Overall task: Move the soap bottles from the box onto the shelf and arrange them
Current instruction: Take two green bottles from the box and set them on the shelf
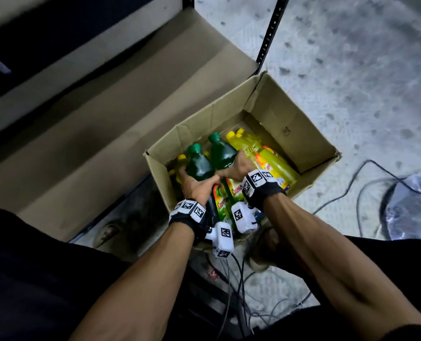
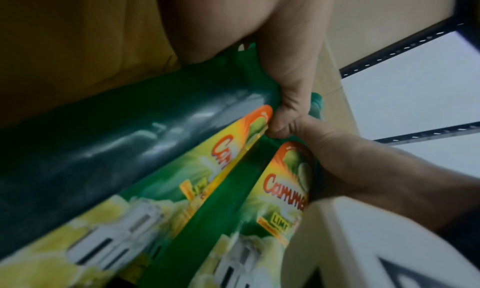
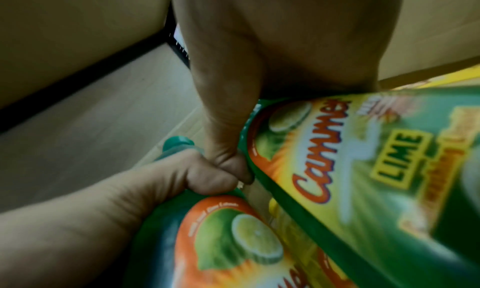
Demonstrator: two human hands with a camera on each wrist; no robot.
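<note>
An open cardboard box (image 1: pixel 290 114) on the floor holds green and yellow soap bottles. My left hand (image 1: pixel 194 184) grips one green bottle (image 1: pixel 199 166) around its shoulder; the same bottle (image 2: pixel 109 140) fills the left wrist view. My right hand (image 1: pixel 236 167) grips a second green bottle (image 1: pixel 221 153), whose lime label (image 3: pixel 363 152) shows in the right wrist view. Both bottles are side by side over the box, caps pointing away from me, and my thumbs touch between them. Several yellow bottles (image 1: pixel 273 163) lie in the box to the right.
The low shelf board (image 1: pixel 120 114), covered in cardboard, runs along the left of the box, with a black metal upright (image 1: pixel 271 33) at its far corner. Cables (image 1: pixel 367 183) trail over the concrete floor at right and near my feet.
</note>
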